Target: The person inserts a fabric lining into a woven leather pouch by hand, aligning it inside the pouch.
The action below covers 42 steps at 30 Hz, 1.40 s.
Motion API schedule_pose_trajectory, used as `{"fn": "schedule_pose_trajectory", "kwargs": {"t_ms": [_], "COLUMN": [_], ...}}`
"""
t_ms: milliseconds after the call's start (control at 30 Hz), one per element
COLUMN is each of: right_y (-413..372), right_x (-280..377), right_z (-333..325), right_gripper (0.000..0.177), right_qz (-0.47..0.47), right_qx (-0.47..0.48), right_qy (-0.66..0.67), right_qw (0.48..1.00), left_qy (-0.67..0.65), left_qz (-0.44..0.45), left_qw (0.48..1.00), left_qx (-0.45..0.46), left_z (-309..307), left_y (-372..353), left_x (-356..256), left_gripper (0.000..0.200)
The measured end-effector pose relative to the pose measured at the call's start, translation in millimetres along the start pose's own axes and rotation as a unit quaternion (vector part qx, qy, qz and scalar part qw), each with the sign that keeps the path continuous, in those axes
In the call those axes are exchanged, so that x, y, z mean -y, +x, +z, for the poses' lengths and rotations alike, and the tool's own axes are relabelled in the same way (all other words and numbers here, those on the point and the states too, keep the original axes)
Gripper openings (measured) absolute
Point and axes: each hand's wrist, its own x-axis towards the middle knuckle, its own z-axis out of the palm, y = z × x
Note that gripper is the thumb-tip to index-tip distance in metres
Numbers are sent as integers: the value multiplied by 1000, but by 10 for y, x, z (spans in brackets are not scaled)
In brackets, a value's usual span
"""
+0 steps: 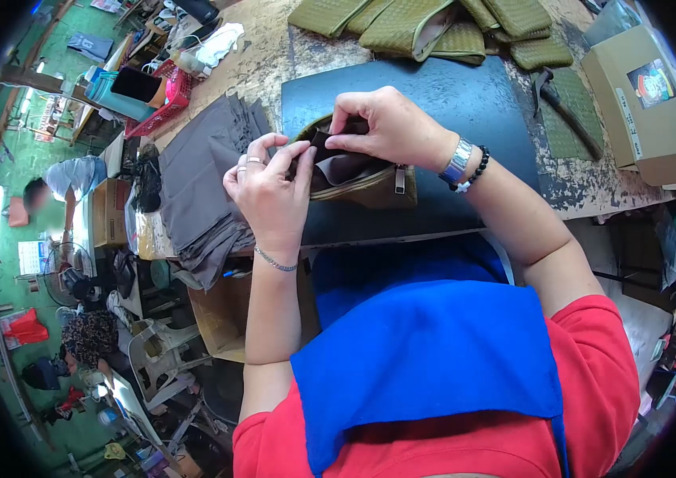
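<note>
An olive-brown zippered pouch (389,196) lies on a dark board (465,103) at the table's front edge, its mouth spread apart. Inside it shows a dark lining (346,169). My left hand (270,179) is closed at the pouch's left end, thumb and fingers pinching the dark lining cloth. From the right, my right hand (393,127) reaches over the pouch, pinching the same lining close to my left fingertips. A metal zipper pull (400,181) hangs at the pouch's right end. The exact edge between my fingertips is partly hidden.
Left of the board lies a stack of dark grey cloth pieces (202,171). Several olive woven pouches (425,28) are piled at the back. A hammer (565,115) rests at right beside a cardboard box (640,103). A red basket (170,103) stands back left.
</note>
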Motion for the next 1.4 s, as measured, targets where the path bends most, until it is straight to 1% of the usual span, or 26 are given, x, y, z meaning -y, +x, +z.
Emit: {"fn": "schedule_pose_trajectory", "kwargs": {"t_ms": [33, 100, 200, 300, 333, 400, 467, 500, 567, 600, 667, 700, 900, 1000, 1067, 1200, 1400], "right_y": [4, 17, 29, 36, 47, 66, 91, 105, 120, 123, 127, 130, 137, 116, 111, 113, 116], "right_x": [-20, -98, -144, -118, -104, -74, -174, -214, -221, -223, -221, -219, -210, -134, -168, -182, -145], "right_z": [17, 81, 88, 72, 70, 84, 133, 145, 117, 106, 120, 133, 159, 124, 145, 170, 181], "right_gripper": [20, 19, 17, 15, 15, 15, 12, 11, 11, 11, 15, 17, 18, 17, 18, 18, 19], "right_qz": [-16, -50, -29, -58, -103, -191, -175, -167, -102, -69, -39, -24, -19, 8, -3, -15, -3], "right_qx": [-23, -69, -49, -32, -75, -158, -136, -125, -71, -43, -49, -53, -79, -52, -55, -64, -76], "right_qy": [20, 59, 42, -55, -108, -210, -151, -121, -82, -62, -39, -27, -36, -57, -52, -55, -60], "right_qw": [999, 995, 998, 996, 986, 946, 963, 971, 989, 995, 997, 998, 996, 997, 997, 996, 995], "left_qy": [-3, -52, -113, -163, -181, -215, -249, -238, -214, -238, -286, -286, -310, -307, -312, -313, -300], "left_qz": [-7, -7, -7, -15, -13, -16, -27, -19, -3, -27, -78, -84, -102, -99, -100, -123, -142], "left_qw": [1000, 999, 994, 986, 983, 976, 967, 970, 975, 969, 952, 952, 943, 944, 943, 939, 941], "left_qx": [1, -11, -10, 6, 14, 30, 41, 49, 63, 66, 74, 73, 66, 61, 53, 68, 62], "left_z": [-10, -5, 36, 61, 64, 74, 104, 90, 59, 78, 128, 131, 109, 109, 153, 174, 210], "left_y": [-3, -8, -44, -51, -34, -9, 16, 34, 74, 80, 75, 77, 113, 112, 105, 106, 116], "left_x": [0, 37, 131, 145, 149, 168, 194, 190, 172, 183, 213, 214, 171, 172, 212, 244, 282], "left_gripper": [10, 10, 8, 6, 6, 6, 7, 7, 8, 8, 9, 9, 15, 18, 19, 19, 21]}}
